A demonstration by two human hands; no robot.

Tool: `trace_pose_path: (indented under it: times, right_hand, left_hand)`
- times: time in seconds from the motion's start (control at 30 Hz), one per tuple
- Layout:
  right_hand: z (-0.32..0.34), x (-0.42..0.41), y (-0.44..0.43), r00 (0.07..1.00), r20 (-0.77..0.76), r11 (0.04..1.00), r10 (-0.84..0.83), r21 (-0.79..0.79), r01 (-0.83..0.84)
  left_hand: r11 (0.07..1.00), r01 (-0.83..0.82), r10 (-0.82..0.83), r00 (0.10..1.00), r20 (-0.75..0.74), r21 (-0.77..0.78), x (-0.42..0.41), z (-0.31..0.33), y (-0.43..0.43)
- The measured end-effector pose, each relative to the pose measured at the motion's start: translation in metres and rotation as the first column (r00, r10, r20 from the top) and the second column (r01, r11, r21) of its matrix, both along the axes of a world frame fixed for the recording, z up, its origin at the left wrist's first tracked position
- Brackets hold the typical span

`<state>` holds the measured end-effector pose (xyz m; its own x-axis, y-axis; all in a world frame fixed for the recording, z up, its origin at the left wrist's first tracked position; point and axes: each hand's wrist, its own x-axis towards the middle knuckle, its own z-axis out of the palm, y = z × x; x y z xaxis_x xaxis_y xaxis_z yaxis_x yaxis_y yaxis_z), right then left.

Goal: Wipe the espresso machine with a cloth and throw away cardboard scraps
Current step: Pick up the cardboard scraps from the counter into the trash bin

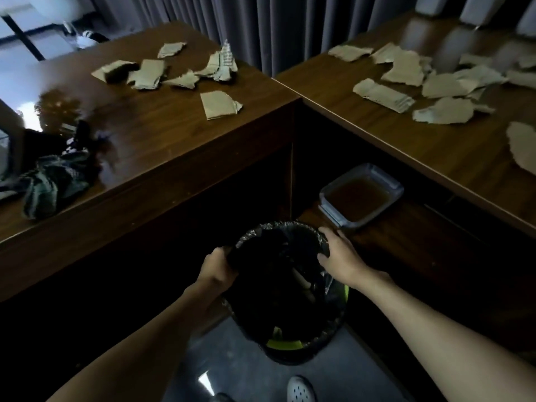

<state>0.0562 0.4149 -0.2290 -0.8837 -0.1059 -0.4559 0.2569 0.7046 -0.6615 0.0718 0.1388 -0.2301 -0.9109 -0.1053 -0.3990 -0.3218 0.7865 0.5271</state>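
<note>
A round waste bin (285,309) lined with a black bag stands on the floor in the corner between two counters. My left hand (216,268) grips the bag's rim on the left side. My right hand (340,258) holds the rim on the right, fingers curled over the edge. Several torn cardboard scraps (219,105) lie on the left wooden counter (150,140). More cardboard scraps (384,94) are spread over the right counter (435,152). A crumpled dark cloth (55,181) sits at the left counter's near edge. No espresso machine is clearly visible.
A clear tray (397,188) with brown liquid rests on a low shelf under the right counter, just beyond the bin. Grey curtains (261,27) hang behind both counters. My shoe (300,390) shows on the glossy floor below the bin.
</note>
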Motion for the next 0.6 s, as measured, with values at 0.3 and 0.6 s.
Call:
trace_pose_path:
  times: [0.3,0.6]
  right_hand:
    - [0.050,-0.007,0.007,0.977,-0.190,0.975,0.099,0.215,-0.057]
    - [0.176,-0.028,-0.028,0.843,-0.361,0.917,0.398,0.177,-0.356]
  left_hand:
    - [0.973,0.230,-0.228,0.970,-0.082,0.023,-0.014,0.065,0.002]
    - [0.904,0.425,-0.422,0.872,-0.249,-0.043,-0.023,0.183,0.014]
